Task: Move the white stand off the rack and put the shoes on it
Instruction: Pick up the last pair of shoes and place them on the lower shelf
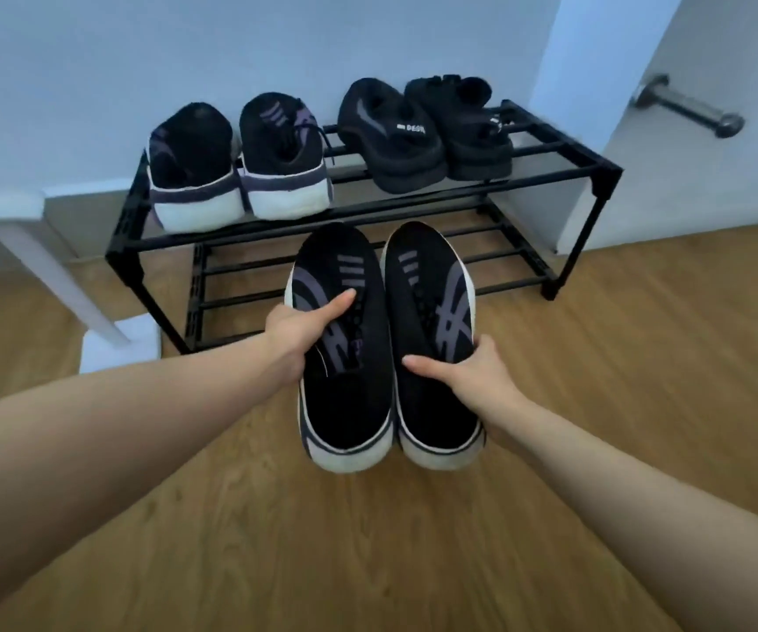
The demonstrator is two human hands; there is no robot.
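A wooden floor (368, 540) runs up to a pale blue wall (185, 47), and at the right edge a white door (732, 184) stands with a metal lever handle (687, 104) sticking out, its surface meeting the floor near the right corner.

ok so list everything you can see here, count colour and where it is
held sneakers: 2, black with purple stripes and white soles, side by side in the air in front of the rack, toes toward it
sneakers on rack: 2, black and purple with white soles, top shelf, left
black shoes: 2, all black, top shelf, right
rack: 1, black, two shelves, against the wall; lower shelf bare where visible
white stand: 1, white, on the floor left of the rack, partly cut off
door handle: 1, metal, upper right
floor: wood, brown
left hand: 1, grips the left held sneaker
right hand: 1, grips the right held sneaker
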